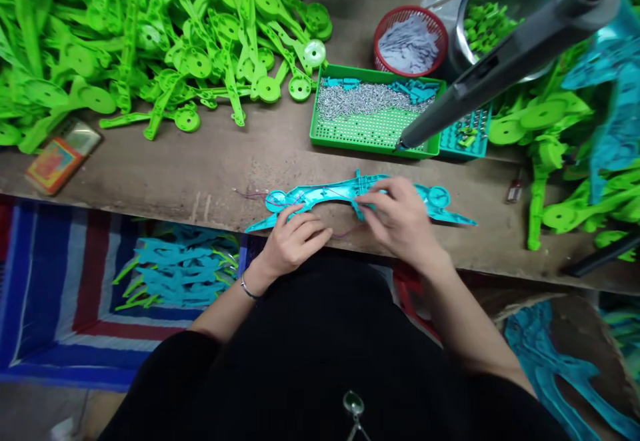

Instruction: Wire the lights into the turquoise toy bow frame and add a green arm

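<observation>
A long turquoise plastic shell half [325, 194], with an arched near edge and a round boss at either end, lies at the front of the bench. Thin red and blue wires [250, 194] run out past its left end and along its inside. My left hand [297, 238] is closed, its curled fingers on the shell's near edge, left of the middle. Over the middle, my right hand [400, 218] pinches with thumb and forefinger where a thin wire leads in. The exact pinch point is partly hidden by the fingers.
A green tray [375, 134] of screws stands behind the shell, beneath a grey overhead tool [500, 68]. Nearby are a red basket [383, 64] and a metal bowl [460, 34]. Lime-green parts [200, 61] heap at the back left. A blue-rimmed bin [65, 374] sits below left.
</observation>
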A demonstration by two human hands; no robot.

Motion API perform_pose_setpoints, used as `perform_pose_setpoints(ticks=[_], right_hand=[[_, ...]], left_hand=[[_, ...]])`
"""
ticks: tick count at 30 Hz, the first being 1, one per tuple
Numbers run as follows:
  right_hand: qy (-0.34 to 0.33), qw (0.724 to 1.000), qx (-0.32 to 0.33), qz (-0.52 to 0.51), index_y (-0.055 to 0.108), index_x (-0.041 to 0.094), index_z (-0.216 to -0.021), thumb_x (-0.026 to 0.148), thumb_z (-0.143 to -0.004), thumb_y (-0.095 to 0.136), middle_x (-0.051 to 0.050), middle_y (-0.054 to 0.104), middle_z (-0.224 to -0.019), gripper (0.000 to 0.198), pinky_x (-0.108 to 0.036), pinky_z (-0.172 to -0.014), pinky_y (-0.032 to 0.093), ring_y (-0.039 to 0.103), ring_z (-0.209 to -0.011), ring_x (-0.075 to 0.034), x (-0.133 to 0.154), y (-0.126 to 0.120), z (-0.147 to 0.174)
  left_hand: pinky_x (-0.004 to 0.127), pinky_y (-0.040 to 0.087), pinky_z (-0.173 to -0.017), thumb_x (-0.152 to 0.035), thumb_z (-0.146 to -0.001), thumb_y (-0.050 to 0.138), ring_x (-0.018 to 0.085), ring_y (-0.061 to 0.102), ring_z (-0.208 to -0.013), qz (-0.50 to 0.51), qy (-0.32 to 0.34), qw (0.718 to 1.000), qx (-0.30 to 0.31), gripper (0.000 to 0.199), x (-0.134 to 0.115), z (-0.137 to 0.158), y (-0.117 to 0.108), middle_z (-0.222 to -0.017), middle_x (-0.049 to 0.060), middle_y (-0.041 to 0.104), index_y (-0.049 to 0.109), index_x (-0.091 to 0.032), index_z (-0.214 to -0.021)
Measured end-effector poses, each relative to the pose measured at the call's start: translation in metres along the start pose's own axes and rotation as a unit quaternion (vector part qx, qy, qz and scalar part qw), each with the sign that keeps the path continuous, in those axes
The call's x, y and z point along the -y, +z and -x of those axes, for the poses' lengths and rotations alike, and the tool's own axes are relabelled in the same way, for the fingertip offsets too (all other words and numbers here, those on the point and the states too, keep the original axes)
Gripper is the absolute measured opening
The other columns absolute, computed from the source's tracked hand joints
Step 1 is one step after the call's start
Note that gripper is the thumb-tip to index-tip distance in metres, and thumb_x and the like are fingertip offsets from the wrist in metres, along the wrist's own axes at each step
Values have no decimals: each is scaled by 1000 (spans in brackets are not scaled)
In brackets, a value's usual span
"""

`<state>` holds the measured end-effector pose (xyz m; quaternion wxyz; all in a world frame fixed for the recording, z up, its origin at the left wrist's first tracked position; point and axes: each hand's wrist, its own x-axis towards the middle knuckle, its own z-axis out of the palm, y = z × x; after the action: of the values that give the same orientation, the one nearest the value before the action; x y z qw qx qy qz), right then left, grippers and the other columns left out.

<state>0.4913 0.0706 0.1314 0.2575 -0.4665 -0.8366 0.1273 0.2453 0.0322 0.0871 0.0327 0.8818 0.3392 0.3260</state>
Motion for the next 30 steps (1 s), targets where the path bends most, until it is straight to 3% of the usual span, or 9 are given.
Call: perform_pose_setpoints(ticks=[4,8,11,15,19,23,25,27,30], right_hand=[[-128,985,116,22,69,19,-95,19,-100,46,-10,62,-101,23,-35,-75,41,51,-87,-21,17,44,-62],[-171,962,183,105,67,16,-88,17,-100,47,-12,64,-100,23,-36,-75,39,51,-88,-22,31,65,-87],[-154,963,204,84,65,14,-90,13,-100,44,-12,65,-101,23,-36,-77,40,53,-90,-22,30,69,-89],[-38,979,173,-101,60,15,-98,12,-98,44,-7,67,-97,16,-31,-79,44,57,-87,-17,21,65,-85],[70,960,17,-269,58,20,-102,27,-101,48,-2,67,-92,13,-29,-77,51,62,-81,-13,24,34,-70],[143,936,-216,-239,54,27,-100,34,-100,52,-4,68,-97,8,-32,-78,57,67,-88,-17,34,-32,-43],[174,900,-368,-157,51,28,-96,30,-100,53,-3,66,-91,5,-31,-71,56,66,-79,-16,31,-67,-27],[168,845,-495,-114,52,28,-94,23,-98,53,-1,64,-85,6,-29,-63,52,62,-68,-13,18,-98,-8],[110,782,-604,-109,60,28,-94,19,-93,59,2,62,-76,9,-26,-54,41,56,-58,-9,-13,-130,31]], left_hand=[[44,48,-104,-8,-94,58,18,70,-101,-13,-32,999,-9,28,-3,3,3,-101,3,78,70,-25,-113],[44,48,-106,-7,-94,56,20,70,-107,-20,-60,998,-24,24,-4,2,6,-105,6,78,70,-21,-108],[42,48,-101,-5,-92,58,21,70,-106,-22,-60,997,-36,24,-3,2,8,-103,7,79,69,-18,-107],[41,48,-94,-5,-90,60,24,71,-107,-31,-56,997,-33,23,-3,0,11,-110,11,78,68,-18,-107],[40,48,-89,-5,-90,57,26,71,-106,-28,-64,997,-18,23,-3,-7,10,-119,13,75,66,-18,-106],[37,47,-78,-3,-90,57,20,69,-78,-5,-26,1000,4,22,-1,-14,-3,-95,8,78,64,-17,-105],[36,46,-75,-4,-90,58,20,66,-74,7,-14,1000,26,20,1,-15,-13,-90,6,76,64,-17,-104],[36,46,-76,-5,-90,60,20,66,-76,22,-11,999,45,20,3,-16,-25,-89,5,75,65,-19,-103],[35,48,-76,-6,-89,64,20,66,-79,46,-9,998,45,24,8,-18,-42,-90,4,75,67,-22,-106]])
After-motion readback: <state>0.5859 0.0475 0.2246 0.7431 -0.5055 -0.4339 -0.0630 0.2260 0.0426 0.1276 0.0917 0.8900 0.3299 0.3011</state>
